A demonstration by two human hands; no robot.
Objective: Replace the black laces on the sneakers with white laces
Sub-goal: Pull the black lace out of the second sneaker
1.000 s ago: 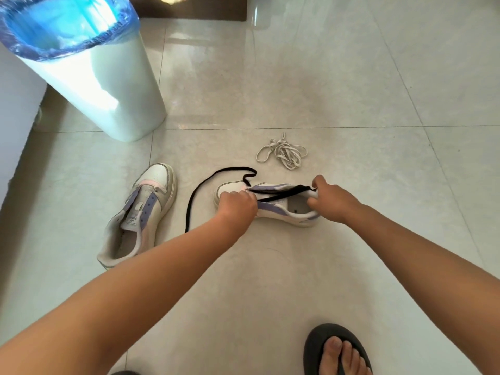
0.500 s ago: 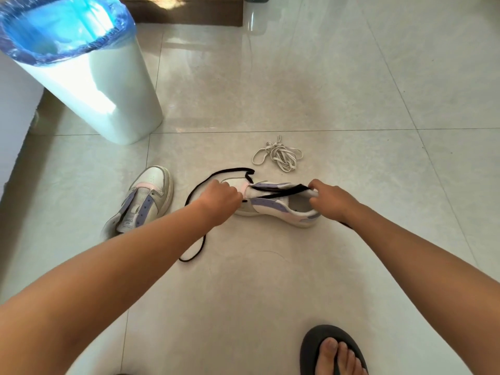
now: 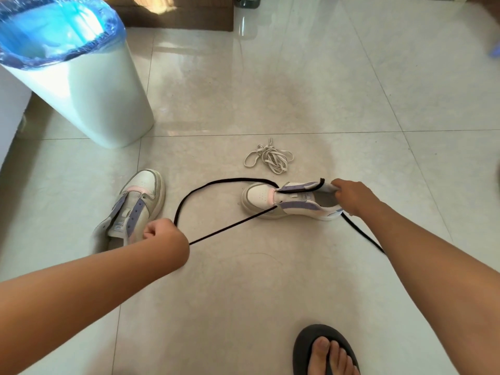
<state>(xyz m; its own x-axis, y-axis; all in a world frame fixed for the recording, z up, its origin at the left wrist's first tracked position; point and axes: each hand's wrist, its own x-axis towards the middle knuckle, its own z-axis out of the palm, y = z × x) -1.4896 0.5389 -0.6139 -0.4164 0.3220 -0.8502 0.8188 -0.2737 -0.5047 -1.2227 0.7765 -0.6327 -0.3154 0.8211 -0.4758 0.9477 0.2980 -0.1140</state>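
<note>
Two hands at work: my left hand (image 3: 162,234) grips the black lace (image 3: 232,226) pulled taut from the sneaker (image 3: 286,201), whose heel my right hand (image 3: 351,196) holds; white laces (image 3: 269,159) lie just beyond it.

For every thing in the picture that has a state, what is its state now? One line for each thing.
left hand: fist, grips the black lace.
right hand: holds the right sneaker's heel.
black lace: pulled out to the left, still in the lowest eyelets.
right sneaker: on the floor, almost unlaced.
left sneaker: on the floor, no lace.
white laces: loose bundle, untouched.
bin: open, blue bag inside.
</note>
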